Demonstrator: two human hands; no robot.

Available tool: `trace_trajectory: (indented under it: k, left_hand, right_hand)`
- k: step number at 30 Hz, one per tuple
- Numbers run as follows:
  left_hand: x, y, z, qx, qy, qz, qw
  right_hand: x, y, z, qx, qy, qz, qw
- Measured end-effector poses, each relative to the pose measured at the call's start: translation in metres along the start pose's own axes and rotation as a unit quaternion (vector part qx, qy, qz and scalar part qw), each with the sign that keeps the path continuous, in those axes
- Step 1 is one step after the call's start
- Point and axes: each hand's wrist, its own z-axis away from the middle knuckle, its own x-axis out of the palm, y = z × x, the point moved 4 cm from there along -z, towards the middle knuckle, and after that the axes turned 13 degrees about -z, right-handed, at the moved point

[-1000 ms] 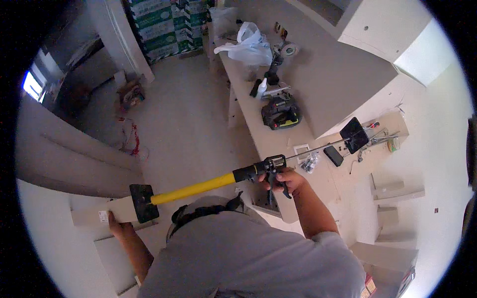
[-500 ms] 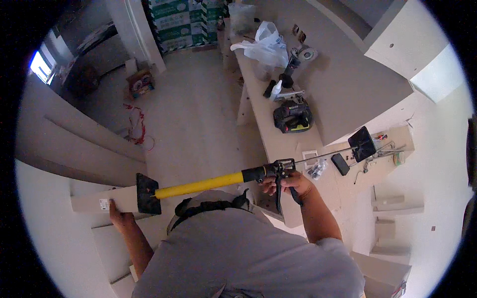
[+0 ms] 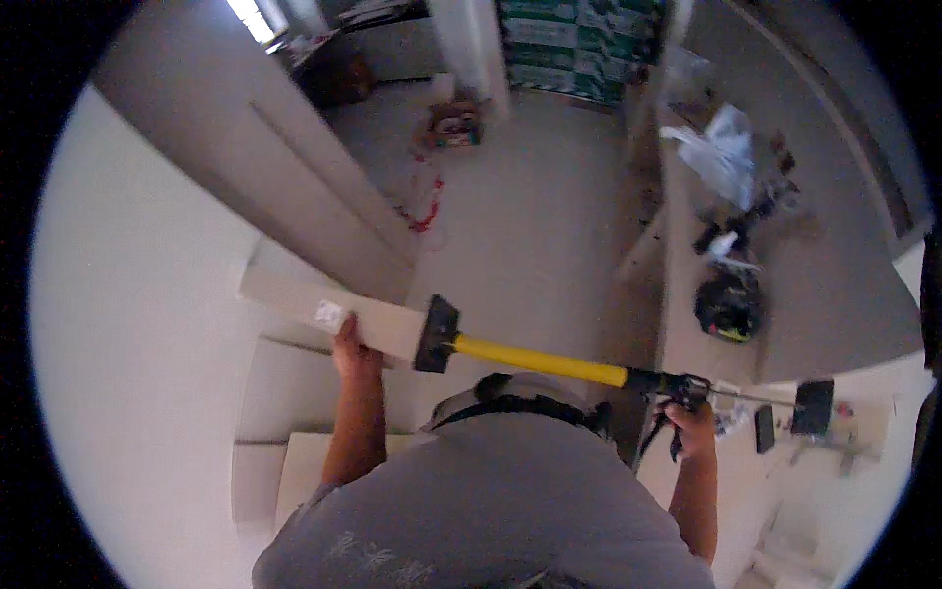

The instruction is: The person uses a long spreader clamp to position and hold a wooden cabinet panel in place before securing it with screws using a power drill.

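Observation:
My right hand (image 3: 693,424) is wrapped around the black trigger handle of a support pole (image 3: 545,360), a yellow tube with a thin metal rod. The pole lies nearly level across the front of my body. At its left end is a black square pad (image 3: 437,334), and another black pad (image 3: 812,407) sits at the rod's far right end. My left hand (image 3: 355,355) grips a narrow beige board (image 3: 388,326) near a white label. The board's right end meets the left pad or lies just behind it; which of these I cannot tell.
A long counter (image 3: 682,324) on the right carries a white plastic bag (image 3: 721,152), a dark tool bag (image 3: 728,304) and blurred tools. Beyond the floor (image 3: 530,206) stand green stacked packages (image 3: 579,49). Red strapping (image 3: 429,211) and an open carton (image 3: 454,123) lie at far left.
The view has turned left, so the room's things sit further right in the picture. The board and pole now tilt down toward the right. Both hands keep their holds.

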Motion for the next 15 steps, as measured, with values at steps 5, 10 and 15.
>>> trace_trajectory:
  k: [5, 10, 15]
  left_hand:
    - [-0.004, -0.009, -0.007, 0.049, 0.016, 0.002, 0.999]
    - [0.000, 0.006, 0.011, 0.059, 0.053, 0.013, 0.997]
    - [0.015, 0.006, 0.014, 0.051, 0.088, -0.010, 0.995]
  right_hand:
    - [0.012, 0.000, -0.001, -0.132, 0.126, 0.126, 0.975]
    - [0.026, -0.002, 0.003, -0.193, 0.153, 0.164, 0.955]
    - [0.041, -0.012, 0.014, -0.234, 0.185, 0.196, 0.934]
